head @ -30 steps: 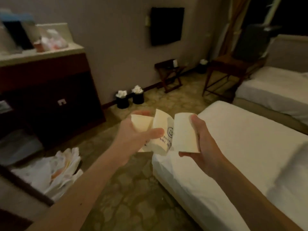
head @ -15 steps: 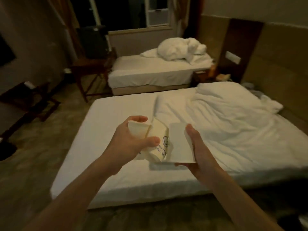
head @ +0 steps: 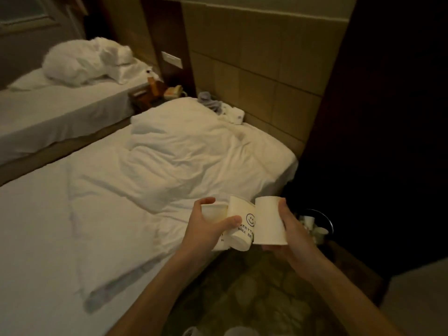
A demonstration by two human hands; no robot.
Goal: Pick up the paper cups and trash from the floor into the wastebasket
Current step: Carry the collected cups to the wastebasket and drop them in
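My left hand grips two cream paper cups: a plain one and one printed with a smiley face. My right hand holds a third plain paper cup on its side. All are held in front of me, over the near bed's corner. A dark round wastebasket stands on the floor just beyond my right hand, in the shadow beside the bed, with several paper cups inside. Two pale objects show on the floor at the bottom edge, too cut off to identify.
The near bed with a rumpled white duvet fills the left and middle. A second bed lies behind it, with a nightstand between them. A padded headboard wall and a dark panel stand on the right. Patterned carpet is underfoot.
My view has swung right, from the dresser and TV wall across the beds to the headboard corner. The wastebasket has come into sight. Both hands keep the same hold on the cups.
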